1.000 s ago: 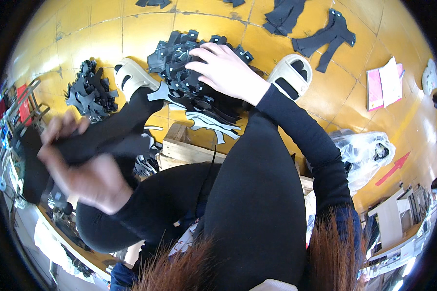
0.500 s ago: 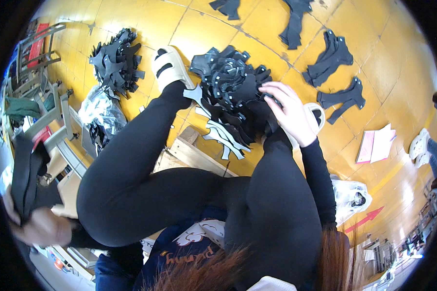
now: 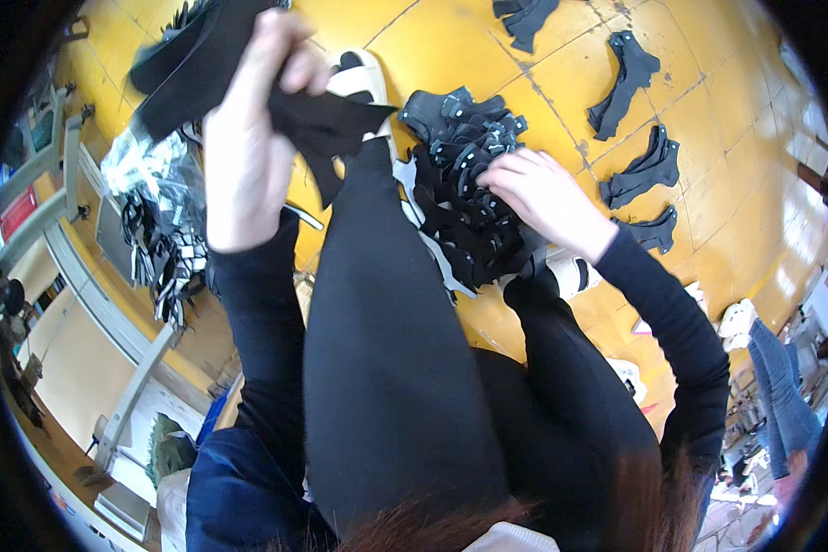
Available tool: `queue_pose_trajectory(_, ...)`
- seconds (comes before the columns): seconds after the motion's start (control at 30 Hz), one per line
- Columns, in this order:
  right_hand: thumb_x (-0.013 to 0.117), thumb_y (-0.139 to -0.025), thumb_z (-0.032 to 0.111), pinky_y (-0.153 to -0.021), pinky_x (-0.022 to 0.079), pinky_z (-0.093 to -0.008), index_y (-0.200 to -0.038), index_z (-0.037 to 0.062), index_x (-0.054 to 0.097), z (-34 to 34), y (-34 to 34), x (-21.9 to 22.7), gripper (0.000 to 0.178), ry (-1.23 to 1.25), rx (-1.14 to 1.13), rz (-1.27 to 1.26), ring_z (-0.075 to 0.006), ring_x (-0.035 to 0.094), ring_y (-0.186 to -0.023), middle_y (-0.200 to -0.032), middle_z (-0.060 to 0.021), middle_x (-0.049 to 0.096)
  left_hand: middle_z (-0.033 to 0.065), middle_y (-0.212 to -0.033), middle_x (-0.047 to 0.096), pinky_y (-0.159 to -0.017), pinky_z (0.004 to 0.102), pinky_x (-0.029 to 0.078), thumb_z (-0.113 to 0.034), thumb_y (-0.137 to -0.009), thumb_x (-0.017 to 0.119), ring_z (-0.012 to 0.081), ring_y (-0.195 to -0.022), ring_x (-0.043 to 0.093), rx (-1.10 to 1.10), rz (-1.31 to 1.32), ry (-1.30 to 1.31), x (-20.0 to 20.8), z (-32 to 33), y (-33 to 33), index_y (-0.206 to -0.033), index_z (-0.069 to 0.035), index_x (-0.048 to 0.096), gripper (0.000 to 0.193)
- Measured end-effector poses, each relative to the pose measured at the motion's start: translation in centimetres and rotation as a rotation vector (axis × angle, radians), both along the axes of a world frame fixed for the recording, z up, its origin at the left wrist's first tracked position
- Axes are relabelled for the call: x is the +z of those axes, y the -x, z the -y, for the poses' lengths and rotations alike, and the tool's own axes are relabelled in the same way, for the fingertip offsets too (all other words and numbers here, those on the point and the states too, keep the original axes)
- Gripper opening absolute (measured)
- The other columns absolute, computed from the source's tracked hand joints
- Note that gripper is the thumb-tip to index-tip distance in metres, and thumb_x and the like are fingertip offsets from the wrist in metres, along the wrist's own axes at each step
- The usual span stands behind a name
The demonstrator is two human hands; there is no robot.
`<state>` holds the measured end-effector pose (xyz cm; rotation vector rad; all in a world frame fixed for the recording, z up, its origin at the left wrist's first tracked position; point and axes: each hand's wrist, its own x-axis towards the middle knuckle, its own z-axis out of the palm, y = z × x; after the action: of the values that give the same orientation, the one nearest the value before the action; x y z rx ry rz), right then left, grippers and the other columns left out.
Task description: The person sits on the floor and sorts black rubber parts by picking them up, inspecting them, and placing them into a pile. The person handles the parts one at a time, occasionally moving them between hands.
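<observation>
In the upper left, my left hand (image 3: pixel 253 147) is raised and closed around a small stack of flat black cut-out fabric pieces (image 3: pixel 198 78). They fan out on both sides of the fist, slightly blurred. My right hand (image 3: pixel 543 198) reaches onto a heap of similar black pieces (image 3: pixel 460 207) on the floor between my feet. Its bent fingers are together at the heap's right side, seemingly pinching the pieces there; the fingertips are partly hidden. Small pale tags dot the heap, and pale-backed pieces (image 3: pixel 443 262) show along its lower left edge.
Small black bundles (image 3: pixel 649 170) lie on the yellow tiled floor at the right. A clear plastic bag (image 3: pixel 156 175) with black strips stands at the left, beside a metal frame (image 3: pixel 133 396). My sandals (image 3: pixel 363 78) flank the heap. Another person's legs (image 3: pixel 777 368) are at the far right.
My left hand has swung from the lower left up to the upper left with the black pieces in it. My right hand stays at the heap. The view has shifted.
</observation>
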<state>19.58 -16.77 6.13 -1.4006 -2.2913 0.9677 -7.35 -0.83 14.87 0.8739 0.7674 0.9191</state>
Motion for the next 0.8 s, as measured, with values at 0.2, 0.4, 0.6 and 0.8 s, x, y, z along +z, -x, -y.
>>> queue_pose_trajectory(0.2,0.066,-0.083,0.013,-0.090,0.045,-0.0330,-0.103,0.0084,0.068,-3.5,2.9,-4.3,0.020,-0.084,0.319,0.198,-0.0203,0.057,-0.102,-0.102,-0.0023,0.060,-0.0010,-0.077,0.050,-0.066,0.0233,0.042,-0.010,-0.098,0.060,0.0094,-0.071,0.049,0.109,-0.040,0.266,-2.3,0.3,-2.3,-0.100,0.000,0.059,0.010)
queue_pose_trajectory(0.4,0.062,-0.077,0.012,-0.096,0.045,-0.0338,-0.090,0.0068,0.069,-3.8,2.9,-4.2,0.015,-0.202,0.549,0.142,-0.0184,0.057,-0.104,-0.101,-0.0018,0.060,0.0006,-0.080,0.058,-0.064,0.0231,0.043,-0.008,-0.095,0.064,0.0091,-0.070,0.053,0.136,-0.075,0.324,-4.4,0.6,-1.7,-0.097,0.002,0.064,0.011)
queue_pose_trajectory(0.6,0.063,-0.074,0.011,-0.098,0.046,-0.0365,-0.089,0.0075,0.065,-1.1,0.8,-4.3,0.016,-0.365,0.504,0.094,-0.0201,0.060,-0.101,-0.100,-0.0038,0.062,0.0015,-0.078,0.060,-0.062,0.0227,0.044,-0.006,-0.093,0.067,0.0085,-0.068,0.054,0.109,-0.069,0.180,-5.1,0.1,-2.4,-0.097,0.004,0.067,0.012)
queue_pose_trajectory(0.8,0.062,-0.077,0.007,-0.098,0.048,-0.0343,-0.094,0.0082,0.061,-1.5,0.8,-3.9,0.016,-0.177,0.441,0.068,-0.0201,0.062,-0.104,-0.102,-0.0035,0.065,0.0016,-0.068,0.059,-0.061,0.0230,0.044,-0.010,-0.094,0.067,0.0072,-0.062,0.053,0.067,-0.253,0.072,-4.1,1.3,-3.1,-0.076,0.001,0.068,0.021)
